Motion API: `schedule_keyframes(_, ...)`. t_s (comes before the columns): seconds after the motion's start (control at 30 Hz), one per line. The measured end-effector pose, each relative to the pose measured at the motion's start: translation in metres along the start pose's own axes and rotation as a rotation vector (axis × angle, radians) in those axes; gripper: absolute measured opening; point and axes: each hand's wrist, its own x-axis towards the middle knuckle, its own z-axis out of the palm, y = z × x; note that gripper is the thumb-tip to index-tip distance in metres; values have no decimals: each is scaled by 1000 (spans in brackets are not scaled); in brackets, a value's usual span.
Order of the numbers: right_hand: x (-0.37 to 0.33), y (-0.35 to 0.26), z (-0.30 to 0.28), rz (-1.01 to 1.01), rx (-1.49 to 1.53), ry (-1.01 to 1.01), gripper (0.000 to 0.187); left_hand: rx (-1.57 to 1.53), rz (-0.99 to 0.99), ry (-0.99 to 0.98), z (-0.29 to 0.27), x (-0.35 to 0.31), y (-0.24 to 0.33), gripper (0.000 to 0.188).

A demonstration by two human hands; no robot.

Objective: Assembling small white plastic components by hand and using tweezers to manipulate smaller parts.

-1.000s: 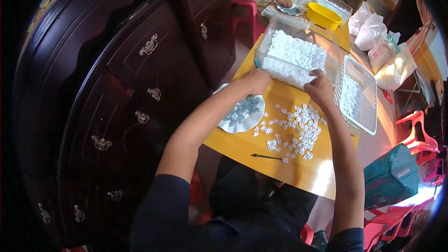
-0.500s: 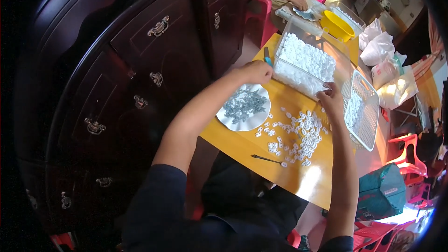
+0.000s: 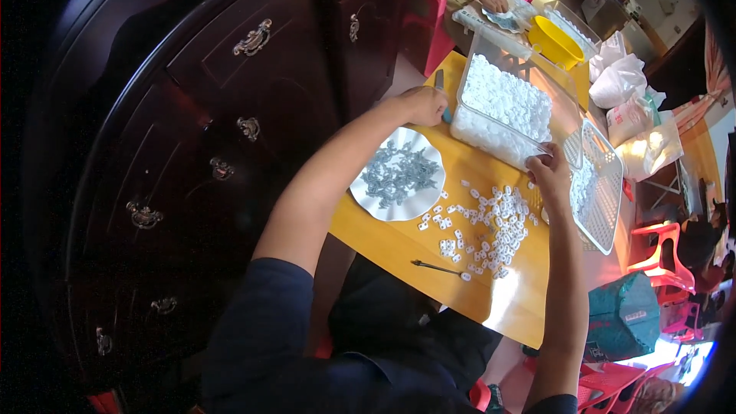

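My left hand [image 3: 424, 106] is closed, fingers curled down over a slim dark tool [image 3: 439, 80] with a teal part at the bin's left side. Whether it grips that tool is hidden. At the near right corner of a clear plastic bin [image 3: 491, 152], my right hand [image 3: 549, 167] pinches the rim. Small white plastic pieces [image 3: 507, 96] fill much of the bin. Below my left forearm is a white scalloped plate [image 3: 392, 212] of small grey-blue parts [image 3: 399, 172]. Loose white two-holed pieces [image 3: 506, 218] are spread nearer me.
A thin dark hooked tool [image 3: 437, 267] lies near the edge of the yellow table [image 3: 368, 224]. Right of the bin is a white basket [image 3: 609, 215] with white pieces. Beyond stand a yellow tub [image 3: 556, 42] and a co-worker's hands [image 3: 494, 0]. A dark cabinet [image 3: 253, 100] borders the left.
My left hand has shifted up and left, away from the bin's near left corner and over the slim tool. My right hand stays at the rim, slightly lower in view.
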Motion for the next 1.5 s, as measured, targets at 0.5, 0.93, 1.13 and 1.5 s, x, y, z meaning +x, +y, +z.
schedule_keyframes(0.5, -49, -10, 12, -211, 156, -12, 47, -144, 41, 375, -34, -36, 16, 12)
schedule_keyframes(0.93, -275, 46, 6, 103, 649, 56, 11, -1011, -207, -80, 49, -180, 278, 6)
schedule_keyframes(1.13, -316, 75, -1, 136, 735, 127, 10, -854, -77, -131, 93, -188, 329, 9)
schedule_keyframes(1.5, -328, 102, -13, 74, 698, 248, 9, -867, -221, -269, 105, -185, 362, 10)
